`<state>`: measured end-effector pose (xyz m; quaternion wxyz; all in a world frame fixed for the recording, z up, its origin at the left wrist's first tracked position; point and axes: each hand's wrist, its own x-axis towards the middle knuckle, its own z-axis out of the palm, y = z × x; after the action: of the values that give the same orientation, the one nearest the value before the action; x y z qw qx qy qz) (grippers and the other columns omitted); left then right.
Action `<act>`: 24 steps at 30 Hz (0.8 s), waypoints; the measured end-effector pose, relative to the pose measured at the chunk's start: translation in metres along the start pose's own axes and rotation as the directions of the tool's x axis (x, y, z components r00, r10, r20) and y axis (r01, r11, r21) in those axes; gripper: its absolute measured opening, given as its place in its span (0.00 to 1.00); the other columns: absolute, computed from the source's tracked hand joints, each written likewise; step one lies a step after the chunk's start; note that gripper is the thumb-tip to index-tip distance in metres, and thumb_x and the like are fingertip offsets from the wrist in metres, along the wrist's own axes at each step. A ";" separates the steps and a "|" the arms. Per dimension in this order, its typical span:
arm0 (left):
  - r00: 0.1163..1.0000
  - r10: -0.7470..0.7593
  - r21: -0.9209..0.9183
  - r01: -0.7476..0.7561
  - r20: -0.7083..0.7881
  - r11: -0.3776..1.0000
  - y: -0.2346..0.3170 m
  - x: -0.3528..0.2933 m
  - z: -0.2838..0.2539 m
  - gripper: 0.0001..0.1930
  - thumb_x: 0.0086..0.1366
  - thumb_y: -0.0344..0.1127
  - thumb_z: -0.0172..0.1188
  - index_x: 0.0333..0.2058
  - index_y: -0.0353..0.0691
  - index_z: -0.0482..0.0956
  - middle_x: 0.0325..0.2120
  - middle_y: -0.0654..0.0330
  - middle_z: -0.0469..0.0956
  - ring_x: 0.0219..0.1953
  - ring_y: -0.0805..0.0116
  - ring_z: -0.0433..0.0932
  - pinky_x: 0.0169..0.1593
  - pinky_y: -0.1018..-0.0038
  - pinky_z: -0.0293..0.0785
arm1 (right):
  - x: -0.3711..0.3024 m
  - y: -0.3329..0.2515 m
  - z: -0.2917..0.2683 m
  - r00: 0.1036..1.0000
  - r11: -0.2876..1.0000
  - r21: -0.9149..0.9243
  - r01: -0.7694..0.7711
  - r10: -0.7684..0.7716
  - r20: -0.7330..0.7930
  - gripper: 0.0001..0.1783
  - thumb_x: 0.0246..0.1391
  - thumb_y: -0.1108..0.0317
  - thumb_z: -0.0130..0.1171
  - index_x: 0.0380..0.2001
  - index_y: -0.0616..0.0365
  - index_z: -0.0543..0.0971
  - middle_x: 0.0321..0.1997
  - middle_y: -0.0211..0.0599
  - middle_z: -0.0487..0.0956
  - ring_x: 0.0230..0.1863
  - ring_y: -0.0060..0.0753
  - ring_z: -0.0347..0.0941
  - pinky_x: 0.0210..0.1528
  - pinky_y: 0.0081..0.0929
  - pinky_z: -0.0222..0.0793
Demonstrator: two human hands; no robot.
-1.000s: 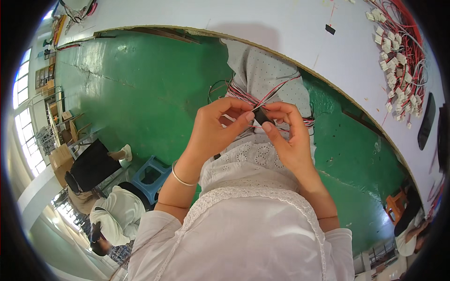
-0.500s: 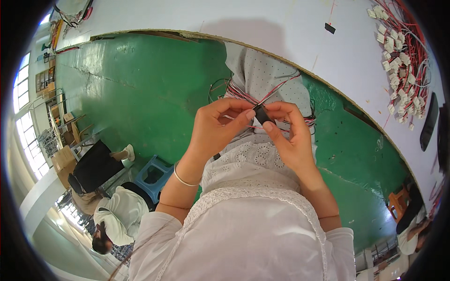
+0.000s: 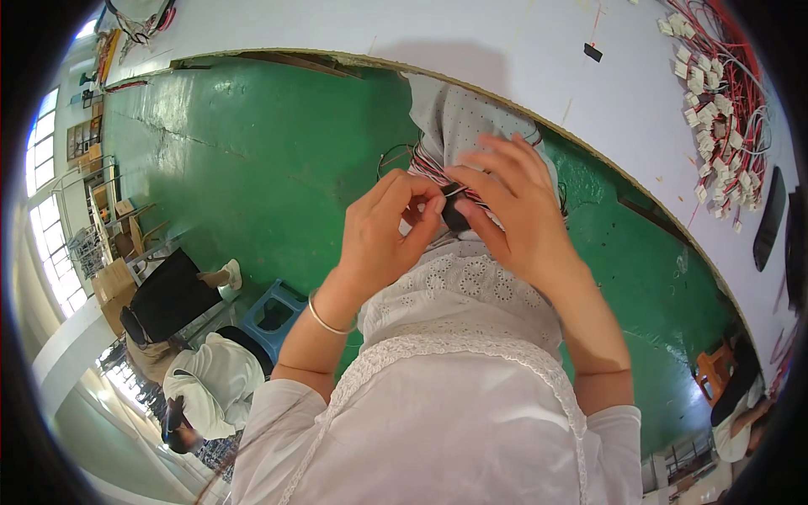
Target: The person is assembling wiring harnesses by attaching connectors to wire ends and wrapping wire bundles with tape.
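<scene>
Red, black and white wires [image 3: 427, 166] lie bundled across my lap. Against them is a small black piece [image 3: 455, 212], perhaps tape or a sleeve; its exact kind cannot be made out. My left hand [image 3: 389, 220] is closed in a pinch of thumb and forefinger at the left edge of this black piece. My right hand [image 3: 523, 206] is over the right side of the bundle, fingers spread and slightly blurred by motion. Its thumb comes close to the black piece; whether it touches is unclear. Part of the bundle is hidden behind the right hand.
Ahead curves the edge of a white table [image 3: 539, 50]. On it lie a small black piece [image 3: 592, 52], a heap of wires with white connectors [image 3: 715, 126] and a dark elongated object [image 3: 770, 219]. A blue stool [image 3: 273, 318] and a seated person [image 3: 215, 383] are at left.
My right hand has let go of the black piece, moved up and right, and spread its fingers. My left hand keeps its pinch, shifted slightly left.
</scene>
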<state>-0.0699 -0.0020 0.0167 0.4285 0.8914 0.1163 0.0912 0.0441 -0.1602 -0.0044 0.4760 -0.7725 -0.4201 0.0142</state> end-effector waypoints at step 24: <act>0.991 -0.124 0.084 0.128 -0.052 0.988 0.002 -0.013 -0.014 0.06 0.61 0.29 0.66 0.35 0.36 0.79 0.27 0.61 0.78 0.24 0.74 0.78 0.26 0.79 0.73 | 0.011 -0.010 0.028 0.496 0.129 0.537 -0.834 0.601 0.627 0.12 0.57 0.63 0.66 0.41 0.57 0.82 0.23 0.15 0.73 0.17 0.05 0.50 0.19 0.13 0.42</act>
<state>-0.0853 0.0037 0.0262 0.3912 0.8978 0.1861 0.0795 0.0329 -0.1307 -0.0079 0.6367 -0.5603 0.0082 0.5298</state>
